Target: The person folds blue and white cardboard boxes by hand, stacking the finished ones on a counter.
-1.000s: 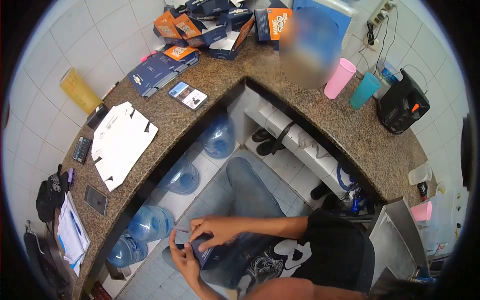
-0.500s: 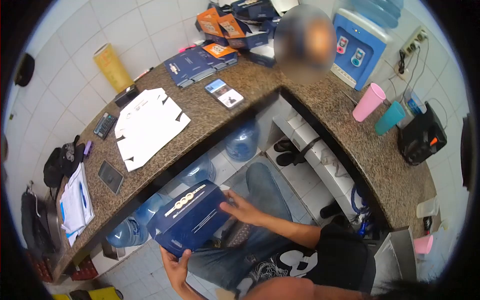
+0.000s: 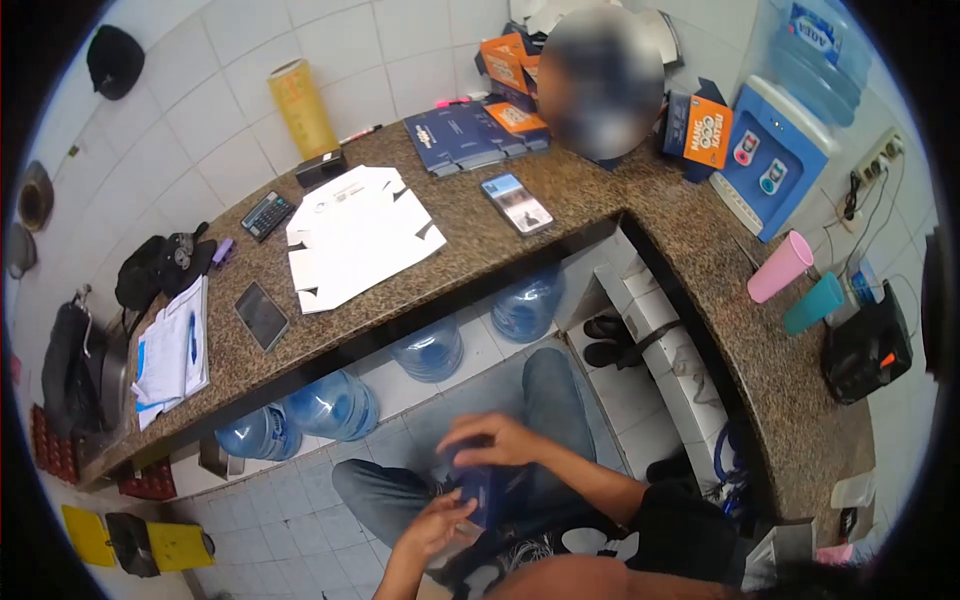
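A dark blue cardboard box (image 3: 480, 495) is above my crossed legs, turned so that only part of it shows and blurred by motion. My left hand (image 3: 437, 522) grips its near left side, thumb and fingers on the cardboard. From above, my right hand (image 3: 492, 440) curls over the box's upper end; its fingertips are smeared. On the counter (image 3: 640, 200) lie a white unfolded box sheet (image 3: 360, 240) and a stack of flat blue box blanks (image 3: 455, 140).
Folded orange-and-blue boxes (image 3: 697, 130) stand at the back beside a water dispenser (image 3: 775, 155). Two phones (image 3: 517, 204), a calculator (image 3: 267, 216), papers (image 3: 172, 350) and a pink cup (image 3: 780, 267) lie or stand on the counter. Large water bottles (image 3: 332, 404) sit underneath.
The blue box has come closer to my body and turned from its broad printed face to a narrower view. My right hand has shifted onto its upper end. The view has shifted too.
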`<state>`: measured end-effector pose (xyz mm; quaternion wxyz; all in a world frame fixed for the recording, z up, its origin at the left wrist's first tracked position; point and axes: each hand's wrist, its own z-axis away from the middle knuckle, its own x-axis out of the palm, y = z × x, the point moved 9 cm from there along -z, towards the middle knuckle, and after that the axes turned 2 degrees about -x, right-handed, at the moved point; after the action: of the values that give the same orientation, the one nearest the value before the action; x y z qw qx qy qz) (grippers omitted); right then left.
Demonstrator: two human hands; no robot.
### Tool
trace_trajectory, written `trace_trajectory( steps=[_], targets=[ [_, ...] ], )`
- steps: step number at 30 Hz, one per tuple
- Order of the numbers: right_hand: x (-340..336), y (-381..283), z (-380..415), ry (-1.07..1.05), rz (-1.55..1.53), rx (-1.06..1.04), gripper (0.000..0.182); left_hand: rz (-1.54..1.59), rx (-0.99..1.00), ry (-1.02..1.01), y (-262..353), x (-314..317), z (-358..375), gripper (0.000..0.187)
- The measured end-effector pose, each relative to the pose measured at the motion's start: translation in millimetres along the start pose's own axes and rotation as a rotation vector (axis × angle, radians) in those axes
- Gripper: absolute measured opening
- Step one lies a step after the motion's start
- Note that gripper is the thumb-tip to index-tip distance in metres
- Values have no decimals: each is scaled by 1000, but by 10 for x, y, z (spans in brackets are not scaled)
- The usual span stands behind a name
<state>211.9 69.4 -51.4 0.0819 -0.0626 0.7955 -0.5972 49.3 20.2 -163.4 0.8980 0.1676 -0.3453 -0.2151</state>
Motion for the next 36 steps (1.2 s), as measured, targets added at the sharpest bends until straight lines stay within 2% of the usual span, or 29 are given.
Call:
trace_trajectory(
  steps=[1,2,4,6,8,9,11,12,13,14,15,16,17,18,19,20,21,22,23,24,26,27,28,30,31,32,34,35,36],
  targets=[
    [125,9,-25,-166,143,88,30,-7,0,29,-44,-73,-92,24],
    [92,79,-29,-175,139,91,30,-12,-5,57,-100,-136,-176,23],
    [176,186,-5,-414,269,125,34,-80,34,88,-49,-187,-232,23],
    [106,129,6,-430,285,187,33,62,149,40,136,-103,-267,24],
    [-64,101,-25,-232,510,249,29,-16,167,105,214,-56,-203,25],
    [-3,84,-9,-237,514,246,29,-12,204,108,252,-67,-196,24],
    [-197,-4,-18,104,600,235,22,-5,256,111,346,-104,-175,25],
    [-202,7,-24,95,601,232,22,-111,343,99,442,-95,-111,25],
    [-98,38,-16,-15,435,198,20,-217,424,87,515,-54,-40,26],
    [20,55,1,-119,264,165,18,-214,421,91,507,-11,-11,26],
    [43,96,13,-117,257,168,18,-230,518,115,597,83,76,25],
    [45,79,-1,-88,188,111,17,-248,620,138,682,133,153,23],
    [25,41,-43,-63,126,47,16,-249,627,138,687,84,115,23],
    [87,20,-72,-68,126,44,16,-393,594,124,658,94,64,21],
    [123,-91,-80,37,184,-29,16,-530,552,113,589,110,46,19],
    [135,-180,-55,138,242,-105,16,-522,555,122,550,124,38,19],
    [208,-155,-7,126,241,-108,16,-325,611,195,674,206,128,17],
    [189,-258,91,255,441,-228,16,-126,665,265,760,196,195,16],
    [187,-372,196,388,640,-352,18,207,764,242,816,61,211,23],
    [249,-347,235,381,637,-356,18,211,770,246,888,109,261,23],
    [492,-380,328,255,589,-480,25,498,982,299,1144,190,576,28],
    [562,-350,342,251,691,-582,33,530,1030,373,1148,249,628,25],
    [548,-354,293,251,691,-577,33,531,1025,373,1100,251,595,25],
    [435,-482,189,300,758,-689,39,496,1195,471,1087,186,647,24],
    [393,-589,104,310,779,-686,42,449,1258,635,1111,215,719,26],
    [370,-639,44,326,788,-680,42,436,1250,623,1024,147,646,26],
    [256,-596,-149,311,574,-518,42,102,1271,639,945,70,542,31],
    [242,-606,-191,323,502,-453,40,14,1293,787,941,-11,619,42],
    [247,-620,-189,325,503,-457,40,30,1240,800,953,-150,614,46]
  ],
)
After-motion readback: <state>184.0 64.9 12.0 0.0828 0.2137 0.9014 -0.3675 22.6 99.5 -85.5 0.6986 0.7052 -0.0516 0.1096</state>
